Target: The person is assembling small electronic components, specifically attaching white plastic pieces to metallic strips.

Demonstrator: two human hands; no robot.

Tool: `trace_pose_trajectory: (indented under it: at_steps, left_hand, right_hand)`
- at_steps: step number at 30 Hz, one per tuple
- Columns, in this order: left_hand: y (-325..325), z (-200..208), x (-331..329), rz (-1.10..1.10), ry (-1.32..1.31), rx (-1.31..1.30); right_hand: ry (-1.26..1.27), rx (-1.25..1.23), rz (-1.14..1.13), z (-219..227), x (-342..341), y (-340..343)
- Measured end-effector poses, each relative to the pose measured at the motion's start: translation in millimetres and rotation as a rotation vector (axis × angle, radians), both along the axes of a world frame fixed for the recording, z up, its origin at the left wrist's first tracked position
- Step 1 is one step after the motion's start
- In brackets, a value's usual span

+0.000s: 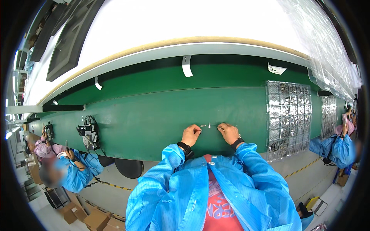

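Note:
Both my hands are over the green tabletop (162,111) in front of me. My left hand (191,134) is closed in a pinch, with something at its fingertips too small to name. A short way to the right, my right hand (229,133) also pinches, and what its fingertips hold, if anything, cannot be made out. Between the hands and slightly farther off lie two tiny parts: a small flat clear-and-metallic piece (203,125) near my left fingertips, and a small whitish upright strip (209,125) beside it. The two pieces do not touch each other.
A clear compartmented plastic tray (289,115) holding many small parts lies to the right, overhanging the near edge. A black-and-grey device with cables (89,133) stands at the left. A white shelf (192,23) spans the far side. Co-workers in blue sit at both sides.

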State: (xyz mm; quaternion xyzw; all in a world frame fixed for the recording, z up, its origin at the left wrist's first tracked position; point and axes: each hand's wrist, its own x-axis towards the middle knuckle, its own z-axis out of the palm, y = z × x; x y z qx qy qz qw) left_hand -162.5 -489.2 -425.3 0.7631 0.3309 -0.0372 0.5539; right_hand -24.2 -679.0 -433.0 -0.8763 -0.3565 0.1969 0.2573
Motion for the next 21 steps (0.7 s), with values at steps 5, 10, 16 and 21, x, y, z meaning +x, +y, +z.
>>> trace_pose_trajectory:
  at_steps: [5,10,16,21]
  left_hand:
    - [4,1,-3,-0.058,-0.067,0.335]
    - [15,5,-6,0.005,-0.101,0.213]
    - [19,53,-3,0.259,-0.162,-0.796]
    - [8,77,-4,0.325,-0.285,-1.260]
  right_hand:
    - [-0.012,-0.054,0.033,7,3,4]
    - [-0.089,-0.083,0.042,34,1,15]
    - [0.253,0.431,0.130,111,-17,48]
    - [0.103,0.530,0.175,117,-24,52]
